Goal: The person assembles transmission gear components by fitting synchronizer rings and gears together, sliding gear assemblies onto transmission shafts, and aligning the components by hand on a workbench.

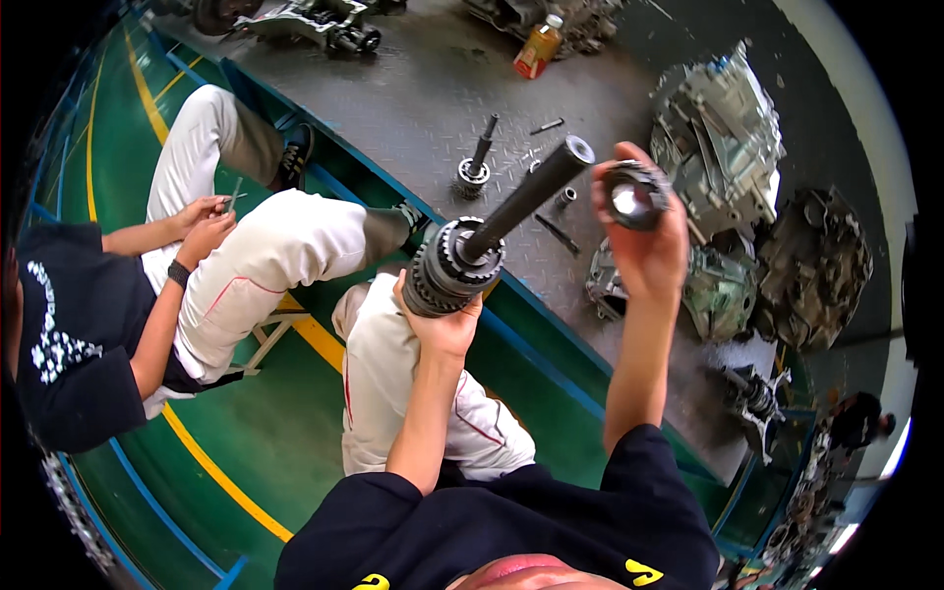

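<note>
My left hand [447,329] is wrapped round the geared lower end of a gear shaft [526,202], just above my lap. The shaft's long bare dark rod tilts up and to the right, its hollow tip pointing away from me. Stacked gears [447,265] sit above my left fingers. To the right of the tip, my right hand [649,246] grips a dark toothed ring gear [634,194] with a bright round bore. The ring is apart from the shaft. My right fingers curl round its far side and are partly hidden.
Beyond my hands lies a metal workbench [423,98]. On it are a smaller gear shaft [477,162], a drink bottle [539,47], a silver gearbox housing [723,143] and a dark casing [816,270]. At my left sits another person [147,285] holding a small thin object.
</note>
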Available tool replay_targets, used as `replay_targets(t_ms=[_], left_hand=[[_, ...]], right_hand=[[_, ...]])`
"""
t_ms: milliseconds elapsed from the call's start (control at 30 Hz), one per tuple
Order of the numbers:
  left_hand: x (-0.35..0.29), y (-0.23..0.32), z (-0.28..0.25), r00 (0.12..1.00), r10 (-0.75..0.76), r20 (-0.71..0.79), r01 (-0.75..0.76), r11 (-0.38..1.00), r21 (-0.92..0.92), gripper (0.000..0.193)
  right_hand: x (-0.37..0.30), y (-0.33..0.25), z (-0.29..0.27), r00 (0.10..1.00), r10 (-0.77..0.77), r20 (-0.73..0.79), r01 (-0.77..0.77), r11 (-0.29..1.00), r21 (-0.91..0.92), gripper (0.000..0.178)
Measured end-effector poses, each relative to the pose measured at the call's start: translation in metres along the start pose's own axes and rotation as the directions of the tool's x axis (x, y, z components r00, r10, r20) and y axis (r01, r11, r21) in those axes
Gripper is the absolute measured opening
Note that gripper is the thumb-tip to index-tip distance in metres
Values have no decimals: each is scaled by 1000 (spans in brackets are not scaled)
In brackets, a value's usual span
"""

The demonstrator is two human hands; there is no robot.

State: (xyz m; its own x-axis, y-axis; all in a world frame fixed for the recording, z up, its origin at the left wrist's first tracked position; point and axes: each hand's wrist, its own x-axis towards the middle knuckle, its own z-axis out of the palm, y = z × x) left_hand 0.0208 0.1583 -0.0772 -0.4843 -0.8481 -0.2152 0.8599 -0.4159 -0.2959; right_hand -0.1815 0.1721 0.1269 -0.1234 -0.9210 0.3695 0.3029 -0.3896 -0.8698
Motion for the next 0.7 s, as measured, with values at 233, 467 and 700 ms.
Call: replay_targets(t_ms=[233, 467, 700], left_hand=[[-1, -2, 9, 1000, 11, 22, -13, 997, 79, 51], [-3, -3, 14, 999, 29, -14, -28, 999, 31, 48], [-5, -4, 15, 997, 48, -56, -43, 995, 86, 58]], right_hand=[[29, -62, 78, 952, -177, 249, 289, 787, -545, 80], [26, -24, 85, 962, 138, 235, 66, 717, -694, 77], [3, 18, 70, 919, 299, 256, 22, 610, -792, 67]])
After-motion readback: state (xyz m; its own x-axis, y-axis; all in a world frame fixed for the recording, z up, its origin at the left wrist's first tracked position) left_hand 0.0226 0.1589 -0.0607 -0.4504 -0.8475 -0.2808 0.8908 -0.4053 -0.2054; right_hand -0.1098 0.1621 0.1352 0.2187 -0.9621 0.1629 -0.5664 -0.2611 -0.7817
